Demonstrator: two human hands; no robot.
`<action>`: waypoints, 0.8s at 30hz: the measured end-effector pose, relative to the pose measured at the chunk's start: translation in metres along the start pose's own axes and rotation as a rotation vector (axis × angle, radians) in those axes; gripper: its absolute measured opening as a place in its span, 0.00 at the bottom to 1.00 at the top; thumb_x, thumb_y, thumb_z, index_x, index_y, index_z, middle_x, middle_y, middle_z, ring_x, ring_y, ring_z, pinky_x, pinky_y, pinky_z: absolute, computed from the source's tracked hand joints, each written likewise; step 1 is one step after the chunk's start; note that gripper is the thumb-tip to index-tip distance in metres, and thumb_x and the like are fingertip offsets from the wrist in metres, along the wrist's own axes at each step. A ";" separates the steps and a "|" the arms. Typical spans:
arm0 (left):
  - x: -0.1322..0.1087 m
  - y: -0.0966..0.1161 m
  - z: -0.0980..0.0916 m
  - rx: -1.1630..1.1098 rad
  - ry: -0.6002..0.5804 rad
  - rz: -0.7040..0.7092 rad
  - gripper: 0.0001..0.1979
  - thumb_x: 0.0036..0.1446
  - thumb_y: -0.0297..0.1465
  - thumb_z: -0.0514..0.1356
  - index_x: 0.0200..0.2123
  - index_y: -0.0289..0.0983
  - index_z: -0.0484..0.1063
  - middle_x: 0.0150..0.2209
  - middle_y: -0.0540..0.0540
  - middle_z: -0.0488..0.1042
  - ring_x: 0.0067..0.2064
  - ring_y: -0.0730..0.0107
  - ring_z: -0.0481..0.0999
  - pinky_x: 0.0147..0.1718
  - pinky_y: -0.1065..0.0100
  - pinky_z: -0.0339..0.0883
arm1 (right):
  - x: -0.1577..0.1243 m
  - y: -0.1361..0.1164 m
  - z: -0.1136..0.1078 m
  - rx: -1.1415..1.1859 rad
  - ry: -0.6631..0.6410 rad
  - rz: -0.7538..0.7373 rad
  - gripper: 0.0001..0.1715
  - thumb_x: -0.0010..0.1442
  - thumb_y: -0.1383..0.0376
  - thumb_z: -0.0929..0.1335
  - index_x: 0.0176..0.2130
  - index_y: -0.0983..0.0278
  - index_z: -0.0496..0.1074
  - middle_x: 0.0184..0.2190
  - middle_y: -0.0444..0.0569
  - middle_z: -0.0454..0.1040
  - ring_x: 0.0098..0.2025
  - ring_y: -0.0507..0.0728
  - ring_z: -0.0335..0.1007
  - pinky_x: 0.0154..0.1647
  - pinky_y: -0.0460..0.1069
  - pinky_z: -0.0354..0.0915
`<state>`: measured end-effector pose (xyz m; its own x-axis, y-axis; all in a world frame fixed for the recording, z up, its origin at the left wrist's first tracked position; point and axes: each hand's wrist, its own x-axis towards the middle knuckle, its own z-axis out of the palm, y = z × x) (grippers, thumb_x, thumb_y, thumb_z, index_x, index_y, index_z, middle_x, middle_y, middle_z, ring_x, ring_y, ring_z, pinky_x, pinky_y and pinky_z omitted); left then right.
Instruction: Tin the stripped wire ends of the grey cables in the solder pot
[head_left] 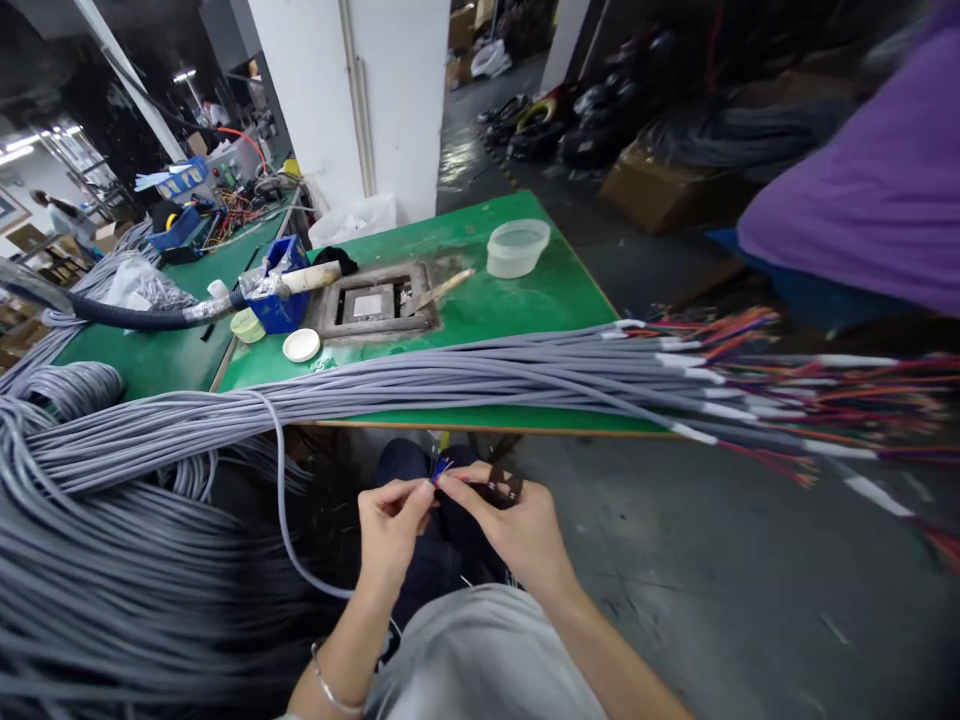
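Over my lap, my left hand (394,515) and my right hand (517,510) meet fingertip to fingertip. Between them pokes a small bunch of thin coloured wires (442,467), blue ones standing out most. Both hands are closed in a pinch on these wires. Something dark brown (504,487) lies against my right fingers; its kind is unclear. One grey cable (283,500) loops off the bundle and runs down behind my left forearm; whether it joins the pinched wires is hidden.
A thick bundle of grey cables (450,375) lies along the front of the green table (450,245), with stripped coloured ends at right. Behind it are a framed pot (367,305), a brush (450,283), a plastic tub (517,250) and a blue box (281,300). A person in purple (862,190) stands right.
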<state>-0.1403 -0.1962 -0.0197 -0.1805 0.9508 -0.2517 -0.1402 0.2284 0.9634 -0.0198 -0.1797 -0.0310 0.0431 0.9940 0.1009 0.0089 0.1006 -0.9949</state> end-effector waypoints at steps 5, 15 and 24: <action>0.017 0.011 0.001 -0.029 0.072 0.045 0.20 0.38 0.45 0.70 0.20 0.32 0.78 0.17 0.49 0.68 0.18 0.82 0.55 0.17 0.73 0.46 | 0.033 0.000 -0.012 -0.015 0.054 -0.042 0.29 0.62 0.45 0.62 0.30 0.65 0.76 0.20 0.47 0.69 0.15 0.49 0.55 0.14 0.46 0.52; 0.030 0.021 -0.004 -0.051 -0.037 -0.085 0.23 0.38 0.48 0.69 0.17 0.31 0.75 0.15 0.50 0.64 0.16 0.84 0.51 0.15 0.74 0.44 | 0.067 -0.008 -0.016 -0.177 -0.218 -0.183 0.29 0.62 0.42 0.61 0.42 0.62 0.73 0.22 0.44 0.70 0.20 0.52 0.63 0.21 0.46 0.60; 0.028 0.017 -0.007 0.054 -0.005 0.038 0.18 0.44 0.43 0.69 0.19 0.33 0.78 0.16 0.50 0.66 0.18 0.81 0.54 0.18 0.73 0.49 | 0.064 -0.005 -0.026 -0.340 -0.217 -0.336 0.16 0.67 0.56 0.60 0.33 0.60 0.70 0.26 0.44 0.74 0.26 0.52 0.71 0.27 0.45 0.62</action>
<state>-0.1547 -0.1672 -0.0113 -0.1801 0.9599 -0.2147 -0.0801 0.2032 0.9759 0.0085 -0.1176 -0.0195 -0.2256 0.8992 0.3749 0.3123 0.4312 -0.8465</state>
